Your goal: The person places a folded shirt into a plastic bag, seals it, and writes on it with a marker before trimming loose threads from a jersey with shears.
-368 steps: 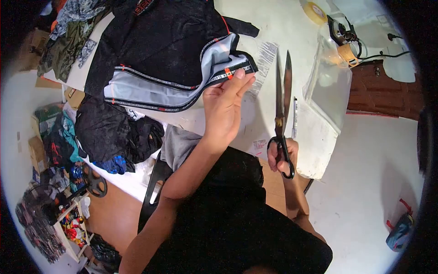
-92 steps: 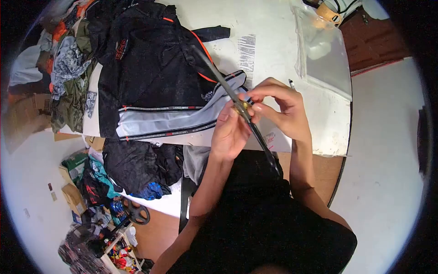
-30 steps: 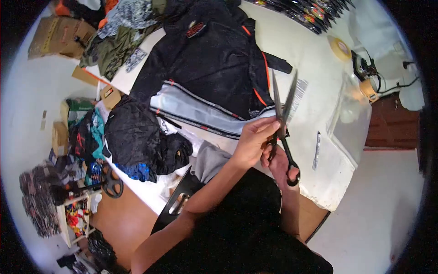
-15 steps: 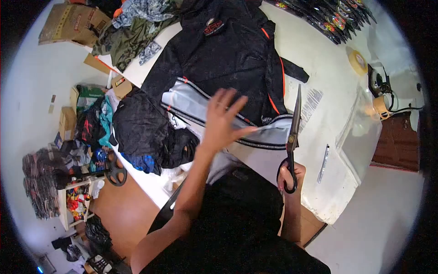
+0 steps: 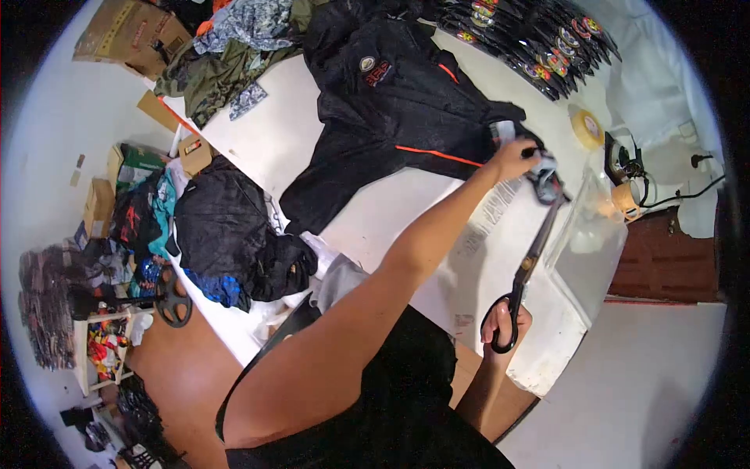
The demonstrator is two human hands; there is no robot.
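A black jacket (image 5: 406, 102) with orange piping and a small chest logo is spread across the white table (image 5: 445, 293). My left hand (image 5: 517, 159) reaches over to the right, fingers closed on the jacket's bunched lower edge, where grey-white lining shows. My right hand (image 5: 512, 328) is lower down, its fingers through the handle of large black-handled scissors (image 5: 525, 270). Their blades look closed and point up and right, the tip overlapping the bunched fabric in this view.
Crumpled black garments (image 5: 226, 227) lie at the table's left edge. Camouflage fabric (image 5: 250, 31) is piled at the back left. Several packaged black items (image 5: 539, 47) lie at the back right, near a tape roll (image 5: 587, 129) and a clear plastic sheet (image 5: 586, 242).
My left hand has gone from spread over the light lining to closed on the hem at the right. The jacket has turned and its lower edge has swung right. The scissors have tilted right.
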